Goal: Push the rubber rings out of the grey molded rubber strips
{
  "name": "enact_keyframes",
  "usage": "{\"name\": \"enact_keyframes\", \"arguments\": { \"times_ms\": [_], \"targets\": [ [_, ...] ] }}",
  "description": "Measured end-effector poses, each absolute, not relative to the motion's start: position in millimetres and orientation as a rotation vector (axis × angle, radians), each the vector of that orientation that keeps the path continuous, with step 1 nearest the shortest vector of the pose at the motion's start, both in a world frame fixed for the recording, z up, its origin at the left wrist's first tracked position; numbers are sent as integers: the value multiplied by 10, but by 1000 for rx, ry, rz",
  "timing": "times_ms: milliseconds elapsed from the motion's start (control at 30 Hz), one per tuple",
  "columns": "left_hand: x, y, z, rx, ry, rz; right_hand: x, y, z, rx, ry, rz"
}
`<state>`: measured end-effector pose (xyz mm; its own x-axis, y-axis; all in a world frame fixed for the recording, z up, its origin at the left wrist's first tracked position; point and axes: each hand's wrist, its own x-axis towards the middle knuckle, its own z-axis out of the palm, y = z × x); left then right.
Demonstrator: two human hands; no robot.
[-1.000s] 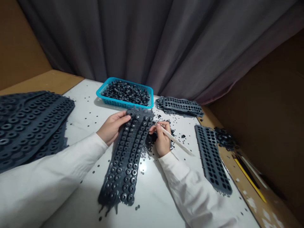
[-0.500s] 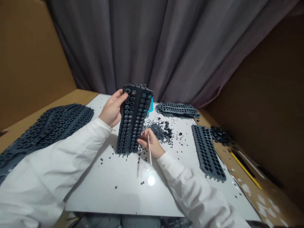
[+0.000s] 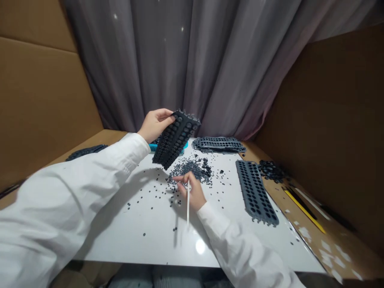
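Note:
My left hand (image 3: 153, 125) grips the upper left corner of a dark rubber sheet (image 3: 177, 138) with rows of round raised rings and a ragged edge. The sheet hangs tilted above the table, its lower end over loose bits. Below it and apart from it is my right hand (image 3: 194, 193), holding a thin white stick (image 3: 188, 210) that points down toward me. The thumb and forefinger of that hand reach left; whether anything small sits between them cannot be made out. Under and beyond the right hand spreads a heap of small dark discs (image 3: 189, 167).
A holed sheet (image 3: 257, 194) lies at the right, and a stack of such sheets (image 3: 219, 143) at the back. A blue tray (image 3: 153, 147) is partly behind the held sheet. Dark pieces (image 3: 272, 171) and a yellow tool (image 3: 305, 211) lie right. More sheets (image 3: 85, 152) lie left.
The held sheet has tipped away and its lower end has risen. My right hand has parted from the sheet, still with the stick. The view has shifted, showing more of the blue tray.

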<state>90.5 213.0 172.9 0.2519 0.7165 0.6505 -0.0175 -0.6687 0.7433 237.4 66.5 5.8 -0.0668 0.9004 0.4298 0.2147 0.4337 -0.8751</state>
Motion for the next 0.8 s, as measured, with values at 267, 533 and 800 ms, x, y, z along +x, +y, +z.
{"name": "enact_keyframes", "arguments": {
  "times_ms": [267,533,800],
  "targets": [
    [954,2211,1827,2051,849,1561,2218,154,-194,-658,-2541,604],
    [1088,2125,1981,2315,988,1607,2549,178,-211,-813,-2607,222],
    [1342,2057,2075,2453,1009,1559,2547,82,-266,-852,-2560,308]
  ]
}}
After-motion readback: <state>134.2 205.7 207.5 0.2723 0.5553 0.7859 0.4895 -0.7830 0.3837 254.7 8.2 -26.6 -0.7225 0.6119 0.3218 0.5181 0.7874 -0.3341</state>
